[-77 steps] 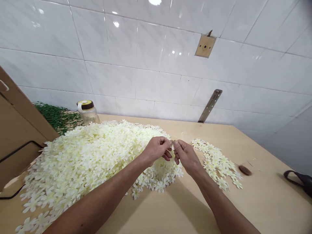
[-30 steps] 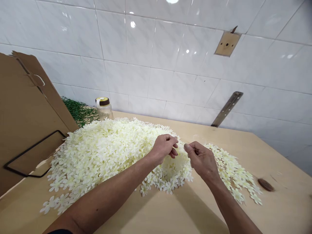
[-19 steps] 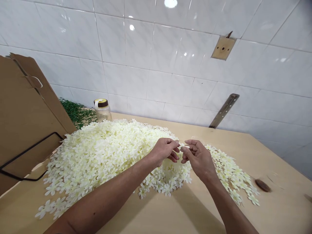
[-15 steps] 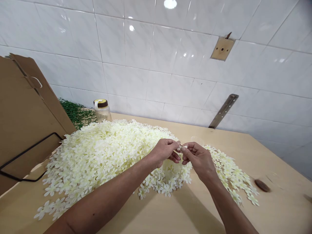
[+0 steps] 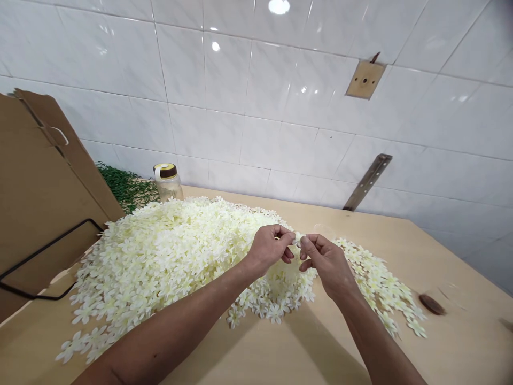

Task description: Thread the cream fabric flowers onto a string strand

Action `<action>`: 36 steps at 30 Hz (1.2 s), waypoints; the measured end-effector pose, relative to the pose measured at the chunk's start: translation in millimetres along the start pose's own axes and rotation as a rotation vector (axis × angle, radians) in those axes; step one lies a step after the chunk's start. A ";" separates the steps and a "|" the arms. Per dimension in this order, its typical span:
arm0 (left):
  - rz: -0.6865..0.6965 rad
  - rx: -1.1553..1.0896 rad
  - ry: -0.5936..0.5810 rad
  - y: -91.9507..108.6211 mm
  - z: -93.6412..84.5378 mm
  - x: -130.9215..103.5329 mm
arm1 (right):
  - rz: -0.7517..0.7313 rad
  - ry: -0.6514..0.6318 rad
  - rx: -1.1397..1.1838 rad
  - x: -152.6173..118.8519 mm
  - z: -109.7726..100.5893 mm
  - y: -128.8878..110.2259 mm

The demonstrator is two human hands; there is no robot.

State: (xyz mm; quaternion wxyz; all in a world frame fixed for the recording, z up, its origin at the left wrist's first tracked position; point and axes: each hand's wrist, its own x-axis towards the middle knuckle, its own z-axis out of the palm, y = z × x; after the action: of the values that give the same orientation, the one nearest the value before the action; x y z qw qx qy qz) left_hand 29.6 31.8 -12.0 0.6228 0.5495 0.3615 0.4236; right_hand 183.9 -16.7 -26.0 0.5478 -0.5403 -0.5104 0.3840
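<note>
Both hands meet over the right end of a large heap of cream-white artificial flowers [image 5: 172,240]. My left hand [image 5: 270,248] is closed, thumb and forefinger pinching one edge of a small white artificial flower [image 5: 297,242]. From the other side, my right hand [image 5: 326,262] grips the same flower between thumb and fingertips. Most of that flower is hidden by the fingers, so its shape is hard to make out. To the right of my right hand lies a smaller, flatter spread of similar flowers [image 5: 379,283].
A cardboard box [image 5: 48,187] with a black wire frame [image 5: 48,235] stands at left. Behind the heap are green netting-like strands [image 5: 128,187] and a lidded jar [image 5: 170,187]. A dark brown oval [image 5: 432,305] lies at right. A metal bracket [image 5: 367,183] leans against the tiled wall.
The fingertips have shifted slightly, and less of the white flower shows between them. My right hand's lower fingers have curled in a little. The heaps stay the same.
</note>
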 end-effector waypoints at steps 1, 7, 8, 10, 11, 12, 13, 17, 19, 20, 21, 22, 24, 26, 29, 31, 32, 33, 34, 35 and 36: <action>0.021 0.031 0.006 -0.3 0.5 -0.5 | 0.005 -0.007 -0.011 0.6 -0.9 0.9; -0.074 -0.078 -0.095 1.9 1.3 -2.8 | -0.011 -0.038 0.035 1.6 -3.2 0.9; -0.114 -0.123 -0.122 2.5 0.8 -2.6 | -0.011 -0.045 0.025 1.0 -2.8 0.3; -0.184 -0.191 -0.162 2.9 -0.4 -1.7 | -0.030 -0.038 -0.062 -0.5 -1.7 -0.8; -0.208 -0.212 -0.174 2.6 -0.9 -1.1 | -0.053 -0.022 -0.132 -1.3 -1.1 -1.2; -0.225 -0.224 -0.182 1.9 -1.4 -0.5 | -0.079 -0.005 -0.205 -2.2 -0.4 -1.5; -0.234 -0.230 -0.182 0.9 -1.7 0.2 | -0.105 0.011 -0.271 -2.9 0.3 -1.8; -0.227 -0.225 -0.110 -4.4 -2.0 2.9 | -0.153 0.047 -0.411 -4.4 2.5 -2.8; -0.210 -0.223 -0.079 -6.3 -1.9 3.9 | -0.158 0.070 -0.451 -4.4 2.8 -3.1; -0.202 -0.224 -0.072 -6.7 -1.9 4.1 | -0.159 0.082 -0.462 -4.5 2.8 -3.1; -0.194 -0.227 -0.068 -6.8 -1.9 4.2 | -0.158 0.093 -0.467 -4.5 2.5 -3.2; -0.187 -0.231 -0.065 -6.6 -1.9 4.1 | -0.154 0.102 -0.467 -4.5 2.2 -3.1; -0.179 -0.238 -0.058 -5.2 -2.0 3.5 | -0.141 0.120 -0.458 -4.5 1.4 -3.0; -0.180 -0.244 -0.075 -3.0 -1.8 2.2 | -0.120 0.138 -0.428 -4.2 0.8 -2.9; -0.174 -0.270 -0.131 0.3 -0.7 -0.1 | -0.072 0.163 -0.342 -3.3 1.2 -3.2; -0.162 -0.294 -0.136 1.5 0.4 -1.3 | -0.030 0.164 -0.287 -2.9 2.0 -3.9; -0.156 -0.304 -0.124 1.6 0.9 -1.6 | -0.010 0.161 -0.262 -2.7 2.4 -4.4; -0.153 -0.310 -0.110 1.4 1.1 -1.7 | 0.007 0.159 -0.240 -2.6 2.6 -4.8; -0.153 -0.309 -0.099 1.0 1.1 -1.5 | 0.021 0.158 -0.225 -2.5 2.6 -5.2; -0.153 -0.301 -0.090 0.4 0.7 -0.9 | 0.030 0.161 -0.217 -2.4 2.4 -5.5; -0.154 -0.284 -0.084 -0.2 -0.1 -0.1 | 0.034 0.167 -0.216 -2.2 1.9 -5.6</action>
State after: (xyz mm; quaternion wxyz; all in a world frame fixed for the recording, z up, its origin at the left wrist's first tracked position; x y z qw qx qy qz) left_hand 29.5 31.7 -12.3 0.7396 0.4438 0.3127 0.3979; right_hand 180.9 -19.1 -21.0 0.5203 -0.6348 -0.4923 0.2898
